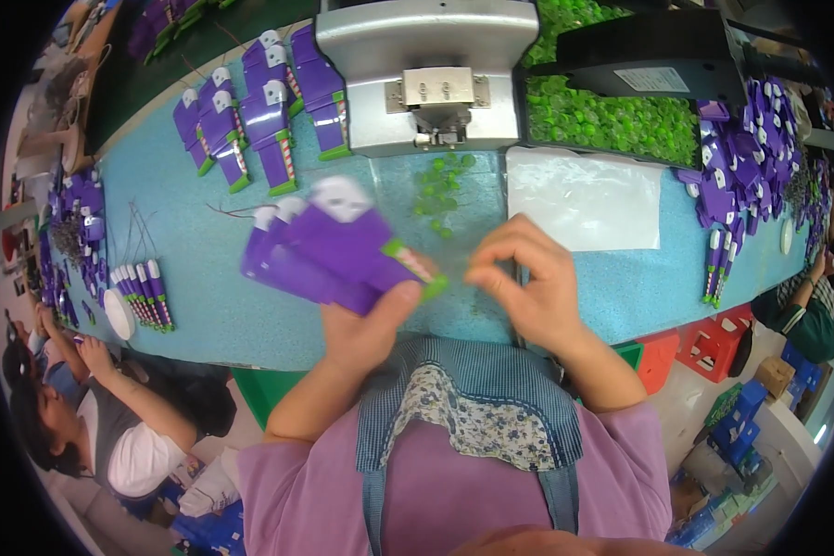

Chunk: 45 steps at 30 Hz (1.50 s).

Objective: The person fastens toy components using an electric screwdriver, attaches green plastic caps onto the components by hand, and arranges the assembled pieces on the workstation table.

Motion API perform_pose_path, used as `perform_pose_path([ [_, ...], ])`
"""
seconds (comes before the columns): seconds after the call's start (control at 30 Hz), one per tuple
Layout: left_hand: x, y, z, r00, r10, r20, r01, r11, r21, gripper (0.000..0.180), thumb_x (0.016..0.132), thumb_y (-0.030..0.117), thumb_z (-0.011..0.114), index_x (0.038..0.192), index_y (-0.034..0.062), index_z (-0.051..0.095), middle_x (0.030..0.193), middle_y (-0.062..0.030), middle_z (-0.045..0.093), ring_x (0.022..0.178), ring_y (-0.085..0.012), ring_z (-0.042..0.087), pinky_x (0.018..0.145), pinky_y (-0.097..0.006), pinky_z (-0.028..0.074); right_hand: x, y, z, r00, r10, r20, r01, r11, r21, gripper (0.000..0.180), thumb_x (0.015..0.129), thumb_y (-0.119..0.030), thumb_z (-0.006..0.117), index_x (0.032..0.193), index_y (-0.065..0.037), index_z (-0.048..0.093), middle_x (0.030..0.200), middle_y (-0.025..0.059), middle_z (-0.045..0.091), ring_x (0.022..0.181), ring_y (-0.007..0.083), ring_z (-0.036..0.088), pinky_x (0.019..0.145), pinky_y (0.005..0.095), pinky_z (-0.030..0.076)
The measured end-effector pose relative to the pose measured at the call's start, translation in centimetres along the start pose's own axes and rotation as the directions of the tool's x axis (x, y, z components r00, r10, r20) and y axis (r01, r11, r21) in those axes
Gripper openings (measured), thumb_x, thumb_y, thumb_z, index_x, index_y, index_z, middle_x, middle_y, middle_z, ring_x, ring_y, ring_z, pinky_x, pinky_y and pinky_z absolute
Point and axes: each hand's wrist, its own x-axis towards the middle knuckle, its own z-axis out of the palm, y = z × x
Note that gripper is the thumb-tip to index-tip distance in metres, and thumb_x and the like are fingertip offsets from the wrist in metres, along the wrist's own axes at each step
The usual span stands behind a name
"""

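Table (pixel 204 269): we see its blue top running right across the scene, curved by the lens.
Machine (pixel 426 46): silver, it stands at the far side of the table, ahead of us.
Green heap (pixel 612 125): many small, shiny green pieces lie massed just right of the machine.
Laid-out purple pieces (pixel 269 120): they overlap in a group left of the machine, white-ended, with green and striped edges.
Held purple pieces (pixel 320 246): a fan of them is up over the table in front of us (motion blurs them, so we give no count).
White sheet (pixel 584 199): it lies flat below the green heap.
Left hand (pixel 366 329): clamped on the fan's near end, thumb in front.
Right hand (pixel 537 287): thumb and forefinger close; we cannot tell whether they pinch anything.
Loose green pieces (pixel 440 185): scattered below the machine.
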Motion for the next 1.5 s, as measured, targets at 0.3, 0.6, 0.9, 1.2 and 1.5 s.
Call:
perform_pose_path([
  [0.3, 6.4, 3.1, -9.2, 0.896, 0.225, -0.384, -0.166, 0.969, 0.18, 0.034, 0.08, 0.01, 0.072, 0.107, -0.0005, 0.055, 0.09, -0.0112, 0.062, 0.076, -0.0198, 0.06, 0.067, -0.035, 0.053, 3.4, 2.5, 1.7, 0.954, -0.294, 0.051, 0.283, 0.835, -0.472, 0.021, 0.067, 0.007, 0.064, 0.087, -0.001, 0.063, 0.087, 0.0097, 0.061, 0.076, 0.028, 0.058, 0.065, 0.0365, 0.048],
  [0.6, 9.0, 3.0, -8.4, 0.853, 0.443, -0.276, 0.071, 0.426, 0.902, 0.033, 0.072, 0.016, 0.081, 0.091, 0.002, 0.059, 0.072, -0.0056, 0.062, 0.065, -0.0129, 0.06, 0.061, -0.028, 0.047, 3.3, 1.6, 2.0, 0.959, -0.279, -0.052, 0.233, 0.878, -0.419, 0.023, 0.067, 0.007, 0.066, 0.088, -0.001, 0.062, 0.084, 0.0114, 0.059, 0.073, 0.0267, 0.059, 0.064, 0.0339, 0.05],
  [0.9, 2.2, 1.1, -2.4, 0.979, 0.037, -0.199, -0.101, 0.941, -0.322, 0.046, 0.075, -0.01, 0.066, 0.118, -0.0026, 0.05, 0.102, -0.011, 0.061, 0.088, -0.0233, 0.063, 0.079, -0.039, 0.054, 0.9, -1.2, -0.6, 0.991, -0.131, -0.034, 0.13, 0.991, -0.028, 0.025, 0.071, 0.009, 0.069, 0.095, 0.001, 0.068, 0.092, 0.0124, 0.064, 0.084, 0.0222, 0.064, 0.07, 0.0285, 0.052],
  [1.2, 0.4, -0.3, 2.1, 0.989, -0.115, 0.092, 0.124, 0.988, -0.096, 0.03, 0.081, 0.002, 0.072, 0.109, 0.0013, 0.06, 0.098, -0.0039, 0.064, 0.089, -0.0118, 0.061, 0.077, -0.025, 0.05, -1.1, -2.7, -0.3, 0.962, -0.269, -0.044, 0.262, 0.958, -0.118, 0.033, 0.069, 0.003, 0.076, 0.1, 0.001, 0.065, 0.088, 0.0121, 0.068, 0.075, 0.025, 0.065, 0.064, 0.0329, 0.052],
  [1.5, 0.0, -0.6, 3.2, 0.977, -0.199, 0.082, 0.214, 0.94, -0.266, 0.032, 0.082, -0.001, 0.07, 0.112, 0.0008, 0.059, 0.102, -0.0046, 0.063, 0.091, -0.0115, 0.061, 0.079, -0.025, 0.049, -1.9, -1.7, -0.5, 0.981, -0.163, -0.102, 0.167, 0.985, 0.041, 0.022, 0.07, 0.0, 0.077, 0.089, 0.002, 0.065, 0.09, 0.0132, 0.067, 0.078, 0.0234, 0.065, 0.066, 0.0311, 0.051],
])
